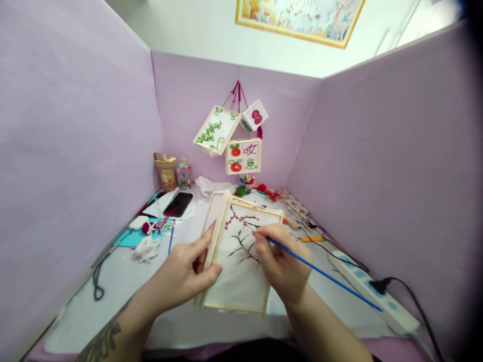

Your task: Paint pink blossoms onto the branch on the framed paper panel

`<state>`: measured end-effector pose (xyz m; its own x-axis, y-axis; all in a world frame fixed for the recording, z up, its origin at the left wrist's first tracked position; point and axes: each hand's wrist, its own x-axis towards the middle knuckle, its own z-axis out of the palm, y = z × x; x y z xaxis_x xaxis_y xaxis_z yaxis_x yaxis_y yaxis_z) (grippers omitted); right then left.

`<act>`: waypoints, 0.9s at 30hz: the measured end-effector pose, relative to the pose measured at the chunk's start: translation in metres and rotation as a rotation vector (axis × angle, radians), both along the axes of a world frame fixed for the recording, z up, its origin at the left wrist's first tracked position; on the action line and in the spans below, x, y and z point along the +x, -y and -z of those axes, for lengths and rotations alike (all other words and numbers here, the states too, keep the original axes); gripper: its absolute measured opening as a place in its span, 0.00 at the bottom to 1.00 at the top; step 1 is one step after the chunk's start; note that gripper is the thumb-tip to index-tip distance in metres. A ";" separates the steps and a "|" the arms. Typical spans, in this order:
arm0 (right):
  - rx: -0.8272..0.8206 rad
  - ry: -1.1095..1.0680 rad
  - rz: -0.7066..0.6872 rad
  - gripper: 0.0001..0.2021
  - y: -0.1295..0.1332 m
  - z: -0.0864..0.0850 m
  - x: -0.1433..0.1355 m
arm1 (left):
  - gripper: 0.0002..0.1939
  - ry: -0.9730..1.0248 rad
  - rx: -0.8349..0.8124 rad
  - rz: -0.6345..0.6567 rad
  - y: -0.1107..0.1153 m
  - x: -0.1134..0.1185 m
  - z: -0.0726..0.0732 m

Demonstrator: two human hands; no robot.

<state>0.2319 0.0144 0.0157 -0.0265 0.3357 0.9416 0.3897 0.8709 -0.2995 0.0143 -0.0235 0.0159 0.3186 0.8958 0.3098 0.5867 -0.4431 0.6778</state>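
Note:
My left hand (188, 266) grips the left edge of a wooden-framed lantern panel (241, 281) and holds it tilted above the table. Its white sheet bears a dark branch design with small red blossoms (241, 226). My right hand (281, 259) rests on the panel's right side and pinches a thin blue stick (328, 275) whose tip meets the branch design; the long handle slants down to the right.
Finished lantern boxes (232, 138) hang at the back wall. A black phone (178, 204), jars (174, 173), a white tissue (146, 248) and a black cord (98, 279) lie at left. A white power strip (373, 291) and wooden sticks (296, 203) lie at right. Purple partitions enclose the table.

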 end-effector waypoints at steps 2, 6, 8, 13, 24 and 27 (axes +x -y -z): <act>-0.004 -0.001 -0.004 0.08 0.000 0.000 0.000 | 0.39 0.006 0.004 0.002 -0.001 0.000 0.001; -0.014 -0.027 -0.017 0.08 0.000 0.002 0.001 | 0.39 0.018 0.019 0.009 -0.001 0.000 0.002; -0.021 -0.037 -0.012 0.08 0.000 0.003 0.001 | 0.39 0.016 0.015 0.012 -0.001 -0.001 0.002; -0.012 -0.017 0.012 0.08 -0.001 0.003 0.001 | 0.39 0.014 0.017 0.009 -0.001 -0.001 0.002; -0.012 0.002 0.028 0.07 -0.002 0.003 0.001 | 0.39 0.015 0.014 0.005 0.001 0.001 0.000; -0.017 0.002 0.014 0.08 -0.002 0.004 0.002 | 0.39 0.011 0.023 0.010 -0.001 -0.001 0.003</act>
